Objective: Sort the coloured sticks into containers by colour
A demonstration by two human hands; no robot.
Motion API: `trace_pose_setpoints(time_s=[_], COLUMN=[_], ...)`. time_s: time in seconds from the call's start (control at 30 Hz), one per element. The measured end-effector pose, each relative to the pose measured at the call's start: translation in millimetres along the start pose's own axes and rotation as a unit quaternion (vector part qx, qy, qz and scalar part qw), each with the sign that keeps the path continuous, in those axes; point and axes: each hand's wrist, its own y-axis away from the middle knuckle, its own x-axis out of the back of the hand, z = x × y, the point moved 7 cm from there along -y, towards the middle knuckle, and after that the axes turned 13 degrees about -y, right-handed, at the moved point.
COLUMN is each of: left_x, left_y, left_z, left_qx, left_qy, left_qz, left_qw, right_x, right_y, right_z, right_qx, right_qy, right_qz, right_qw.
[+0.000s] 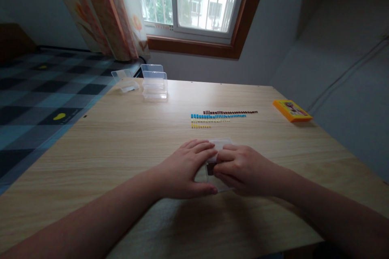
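A small clear plastic box [223, 142] lies on the table near its front, its lid tipped back. My left hand [185, 166] grips the box's left side, thumb at the near edge and fingers at the far edge. Over the box is my right hand [243, 168], with curled fingers reaching inside; whatever they pinch is hidden. Something dark brown [211, 168] shows in the box beside those fingertips. Beyond my hands, small pieces lie in rows: dark brown [231, 112], blue [217, 116], pale cream [209, 121] and yellow [200, 126].
Several clear boxes with raised lids, such as this one [154, 89], stand at the table's back left, with another open box [129, 85] beside them. A yellow-orange box [291, 111] lies near the right edge. A bed [45, 85] is left of the table [106, 149].
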Motion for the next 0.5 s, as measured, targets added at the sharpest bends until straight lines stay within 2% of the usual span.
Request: trace_pose_setpoints(time_s=[0.3,0.4,0.5], left_x=[-1.7,-0.8,-0.6], left_y=[0.1,0.1,-0.1], left_z=[-1.0,-1.0,-0.5], left_qx=[0.000,0.002,0.004], left_qy=[-0.002,-0.001,0.000], left_qz=[0.000,-0.002,-0.008], left_qw=[1.000,1.000,1.000], right_x=[5.2,21.7,46.6], right_y=[0.3,2.3,6.7], right_z=[-3.0,-6.2,1.5], right_qx=[0.019,0.039,0.040], right_qy=[-0.010,-0.027,-0.038], right_qz=[0.029,0.084,0.184], right_qw=[0.999,0.995,0.981])
